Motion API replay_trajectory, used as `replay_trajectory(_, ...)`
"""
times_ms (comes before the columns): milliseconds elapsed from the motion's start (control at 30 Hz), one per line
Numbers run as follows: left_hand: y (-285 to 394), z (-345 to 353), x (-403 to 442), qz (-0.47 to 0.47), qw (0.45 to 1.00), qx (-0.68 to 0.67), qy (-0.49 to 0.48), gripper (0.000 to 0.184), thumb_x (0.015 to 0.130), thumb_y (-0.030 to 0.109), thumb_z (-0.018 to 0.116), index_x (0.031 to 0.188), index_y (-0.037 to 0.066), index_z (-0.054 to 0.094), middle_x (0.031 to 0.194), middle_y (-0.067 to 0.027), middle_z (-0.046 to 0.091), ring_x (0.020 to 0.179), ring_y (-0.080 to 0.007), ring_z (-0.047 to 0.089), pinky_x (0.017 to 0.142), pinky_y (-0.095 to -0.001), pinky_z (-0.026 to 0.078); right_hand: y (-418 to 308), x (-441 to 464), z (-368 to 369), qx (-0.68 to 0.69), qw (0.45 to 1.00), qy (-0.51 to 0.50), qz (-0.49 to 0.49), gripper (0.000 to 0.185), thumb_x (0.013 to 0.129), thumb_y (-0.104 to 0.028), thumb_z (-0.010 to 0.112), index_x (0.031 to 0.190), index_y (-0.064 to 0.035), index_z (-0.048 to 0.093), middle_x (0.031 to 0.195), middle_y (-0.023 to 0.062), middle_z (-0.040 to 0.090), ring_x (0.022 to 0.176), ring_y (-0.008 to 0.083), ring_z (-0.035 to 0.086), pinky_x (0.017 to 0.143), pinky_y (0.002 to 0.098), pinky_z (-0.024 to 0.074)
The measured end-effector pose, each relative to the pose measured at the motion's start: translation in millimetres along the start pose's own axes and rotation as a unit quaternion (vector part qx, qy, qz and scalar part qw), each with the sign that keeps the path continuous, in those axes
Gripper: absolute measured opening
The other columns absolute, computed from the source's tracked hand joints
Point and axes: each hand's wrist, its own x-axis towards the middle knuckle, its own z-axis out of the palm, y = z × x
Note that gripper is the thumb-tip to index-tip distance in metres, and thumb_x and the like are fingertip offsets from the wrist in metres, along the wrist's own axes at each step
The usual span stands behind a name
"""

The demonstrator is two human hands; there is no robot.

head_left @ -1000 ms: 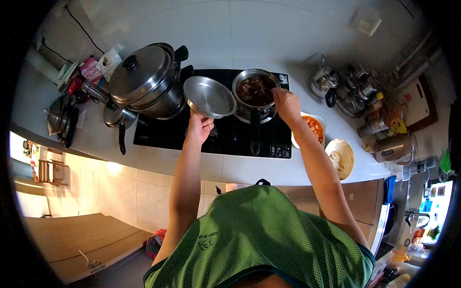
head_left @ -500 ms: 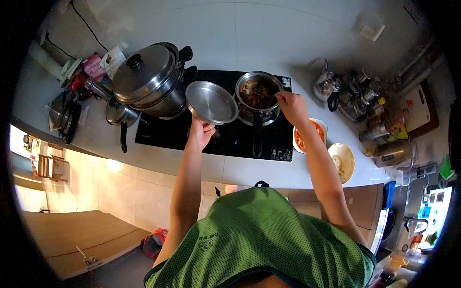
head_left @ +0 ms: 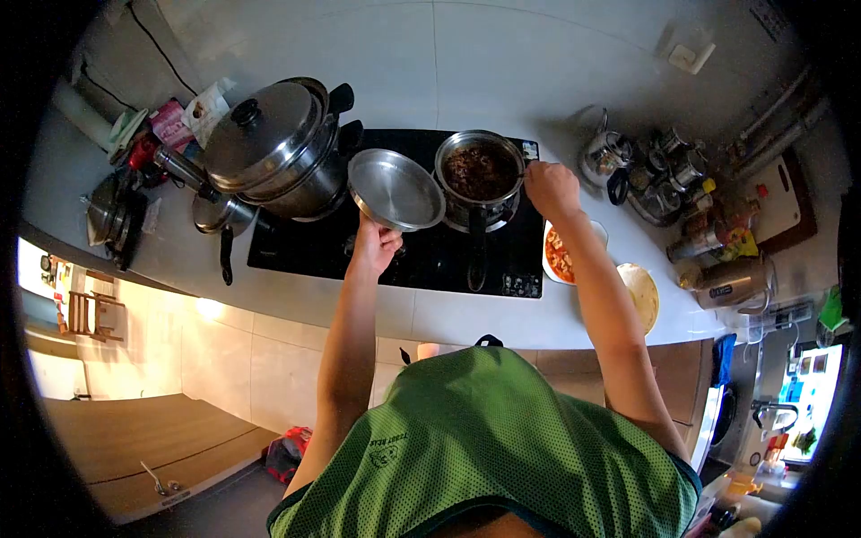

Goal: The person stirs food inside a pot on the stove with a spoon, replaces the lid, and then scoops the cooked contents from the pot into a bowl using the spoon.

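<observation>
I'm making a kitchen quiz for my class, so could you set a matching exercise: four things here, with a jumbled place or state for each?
1. lid
2. small pot
3. big pot
4. red food

A. covered, black knob on top
B. in the white dish
C. held in the left hand
D. uncovered, dark food inside

Pairs: 1-C, 2-D, 3-A, 4-B

That shiny, round metal lid (head_left: 397, 190) is up at the fingers of the left hand (head_left: 378, 247), held by its near edge, tilted, with the shallow hollow side showing. The small steel saucepan (head_left: 480, 135) sits upright and uncovered, between the hands and right by the right hand (head_left: 552, 190), its black handle (head_left: 477, 255) pointing back towards the person. Dark brown, chunky food (head_left: 481, 172) fills much of it.
</observation>
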Motion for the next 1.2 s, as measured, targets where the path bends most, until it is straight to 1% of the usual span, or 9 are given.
replay_trajectory(100, -2.5, -0.9, 3.0, 0.003, 1.000, 0.020, -0.013, 0.035, 0.089, 0.045, 0.041, 0.087, 0.011, 0.049, 0.063, 0.0053, 0.040, 0.041, -0.0037, 0.026, 0.038, -0.0184, 0.020, -10.3, -5.3, -16.3, -0.016, 0.998, -0.053, -0.040, 0.018, 0.080, -0.021, 0.047, 0.076, -0.0104, 0.062, 0.075, 0.0139, 0.063, 0.069, 0.0340, 0.061, 0.061, 0.0437, 0.0492)
replay_trajectory(167, -2.0, 5.1, 2.8, 0.001, 0.999, 0.015, 0.033, 0.035, 0.088, 0.045, 0.041, 0.087, 0.011, 0.049, 0.063, 0.0051, 0.040, 0.041, -0.0037, 0.026, 0.038, -0.0181, 0.020, -18.8, -7.0, -21.5, 0.119, 0.993, 0.007, -0.023, 0.019, 0.080, -0.023, 0.048, 0.075, -0.0100, 0.062, 0.076, 0.0141, 0.063, 0.069, 0.0346, 0.061, 0.061, 0.0434, 0.0489)
replay_trajectory(300, -2.2, -2.0, 4.6, -0.006, 1.000, -0.001, 0.019, 0.035, 0.088, 0.044, 0.041, 0.086, 0.010, 0.049, 0.063, 0.0047, 0.040, 0.041, -0.0038, 0.026, 0.038, -0.0176, 0.020, -18.7, -6.9, -37.7, 0.169, 0.985, 0.031, -0.001, 0.021, 0.082, -0.025, 0.049, 0.077, -0.0097, 0.062, 0.078, 0.0147, 0.063, 0.071, 0.0350, 0.060, 0.062, 0.0432, 0.0486)
replay_trajectory(433, -1.8, -1.1, 4.1, 0.002, 1.000, -0.001, 0.007, 0.036, 0.089, 0.044, 0.040, 0.086, 0.010, 0.049, 0.063, 0.0046, 0.040, 0.040, -0.0042, 0.026, 0.037, -0.0179, 0.020, -20.1, -8.4, -12.8, 0.172, 0.983, -0.051, -0.038, 0.022, 0.083, -0.027, 0.048, 0.080, -0.0098, 0.062, 0.078, 0.0156, 0.062, 0.073, 0.0353, 0.059, 0.062, 0.0446, 0.0474)
replay_trajectory(600, 1.5, 2.9, -2.7, 0.006, 1.000, -0.003, 0.023, 0.036, 0.089, 0.045, 0.038, 0.086, 0.010, 0.049, 0.064, 0.0044, 0.041, 0.040, -0.0042, 0.026, 0.037, -0.0181, 0.021, -14.1, 1.0, -10.1, 0.201, 0.976, 0.084, -0.001, 0.020, 0.085, -0.025, 0.047, 0.084, -0.0113, 0.062, 0.076, 0.0159, 0.061, 0.072, 0.0357, 0.059, 0.061, 0.0454, 0.0467)
replay_trajectory(733, 0.4, -0.4, -3.4, 0.006, 1.000, 0.000, 0.016, 0.038, 0.090, 0.047, 0.037, 0.088, 0.011, 0.049, 0.064, 0.0047, 0.041, 0.040, -0.0039, 0.026, 0.037, -0.0176, 0.021, -10.9, 5.3, 17.9, 0.121, 0.989, 0.063, 0.054, 0.019, 0.085, -0.024, 0.048, 0.085, -0.0118, 0.062, 0.078, 0.0161, 0.061, 0.073, 0.0357, 0.059, 0.062, 0.0449, 0.0466)
replay_trajectory(833, -2.6, -7.3, -1.3, 0.004, 1.000, 0.006, 0.009, 0.039, 0.089, 0.048, 0.037, 0.090, 0.011, 0.049, 0.064, 0.0050, 0.041, 0.041, -0.0035, 0.027, 0.038, -0.0174, 0.021, -21.7, 7.2, 38.5, 0.232, 0.967, 0.101, 0.018, 0.018, 0.084, -0.025, 0.049, 0.088, -0.0129, 0.063, 0.079, 0.0152, 0.061, 0.074, 0.0349, 0.059, 0.063, 0.0433, 0.0469)
replay_trajectory(933, -4.1, -12.5, -0.5, 0.004, 1.000, 0.005, -0.003, 0.039, 0.090, 0.048, 0.036, 0.092, 0.011, 0.049, 0.065, 0.0052, 0.041, 0.041, -0.0031, 0.027, 0.038, -0.0171, 0.021, -22.8, 3.9, 23.5, 0.203, 0.975, 0.050, -0.079, 0.022, 0.083, -0.027, 0.052, 0.095, -0.0130, 0.063, 0.082, 0.0130, 0.062, 0.075, 0.0316, 0.060, 0.064, 0.0398, 0.0481)
replay_trajectory(1200, -3.7, -5.6, -3.8, 0.025, 0.998, 0.023, 0.046, 0.035, 0.090, 0.045, 0.037, 0.092, 0.011, 0.049, 0.066, 0.0056, 0.041, 0.041, -0.0029, 0.027, 0.039, -0.0169, 0.021, -18.3, -3.2, -19.8, 0.157, 0.985, -0.039, -0.058, 0.018, 0.082, -0.024, 0.051, 0.088, -0.0125, 0.064, 0.079, 0.0135, 0.062, 0.072, 0.0322, 0.060, 0.062, 0.0403, 0.0483)
